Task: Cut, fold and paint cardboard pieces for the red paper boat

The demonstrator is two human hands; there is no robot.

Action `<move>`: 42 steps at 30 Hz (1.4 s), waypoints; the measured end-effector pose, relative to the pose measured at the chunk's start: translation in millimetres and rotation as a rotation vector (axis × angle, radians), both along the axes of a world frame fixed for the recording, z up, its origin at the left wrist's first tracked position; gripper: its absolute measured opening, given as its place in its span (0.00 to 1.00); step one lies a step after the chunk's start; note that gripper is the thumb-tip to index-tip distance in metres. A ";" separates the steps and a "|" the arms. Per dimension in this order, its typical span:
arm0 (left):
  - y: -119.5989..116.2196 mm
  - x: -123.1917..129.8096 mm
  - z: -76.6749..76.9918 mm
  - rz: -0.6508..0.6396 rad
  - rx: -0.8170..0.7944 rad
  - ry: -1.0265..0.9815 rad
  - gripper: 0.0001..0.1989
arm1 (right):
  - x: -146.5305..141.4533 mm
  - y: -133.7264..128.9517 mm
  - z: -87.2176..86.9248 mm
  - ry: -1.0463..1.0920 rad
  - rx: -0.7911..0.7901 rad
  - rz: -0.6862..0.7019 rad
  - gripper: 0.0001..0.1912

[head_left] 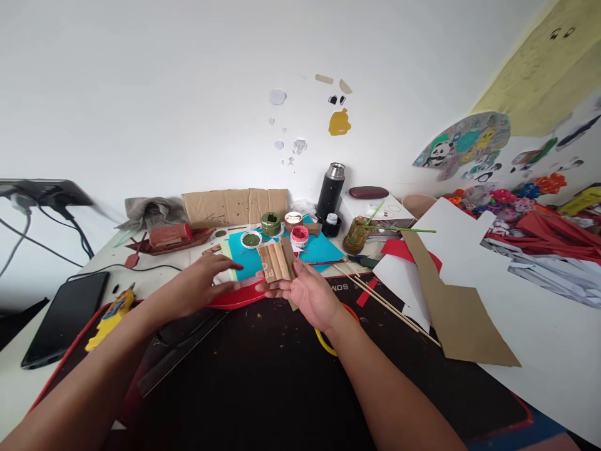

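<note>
Small brown cardboard piece [275,260], ridged face, white lettering, tilted, held in right fingers [277,289]

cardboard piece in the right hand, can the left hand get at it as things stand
Probably yes: the left hand looks empty, fingers spread, just short of the cardboard piece in the right hand, and nothing seems to stand between them.
</note>
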State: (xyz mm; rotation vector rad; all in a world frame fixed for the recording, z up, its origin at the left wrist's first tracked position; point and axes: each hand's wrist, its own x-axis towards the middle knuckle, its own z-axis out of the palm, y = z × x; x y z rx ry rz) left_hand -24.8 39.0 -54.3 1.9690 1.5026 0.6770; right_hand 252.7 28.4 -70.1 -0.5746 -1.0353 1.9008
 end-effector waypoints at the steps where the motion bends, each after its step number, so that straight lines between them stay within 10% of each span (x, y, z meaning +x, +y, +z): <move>1: -4.2 3.4 7.5 0.039 -0.005 -0.116 0.26 | -0.5 -0.4 -0.8 -0.008 0.016 -0.008 0.34; 8: -32.1 34.3 45.7 0.014 -0.200 -0.635 0.38 | -4.3 -8.4 5.6 -0.104 0.108 -0.011 0.31; 23: -35.3 49.0 30.4 -0.092 -0.147 -0.209 0.35 | -11.9 -11.5 -12.4 -0.230 0.183 0.124 0.31; 30: -29.8 43.7 31.9 -0.023 -0.060 -0.103 0.32 | -7.6 -8.8 -8.3 -0.414 0.226 -0.042 0.26; 42: -22.1 8.5 39.2 -0.097 -0.145 -0.066 0.26 | 0.7 -35.0 10.4 -1.161 0.886 0.493 0.31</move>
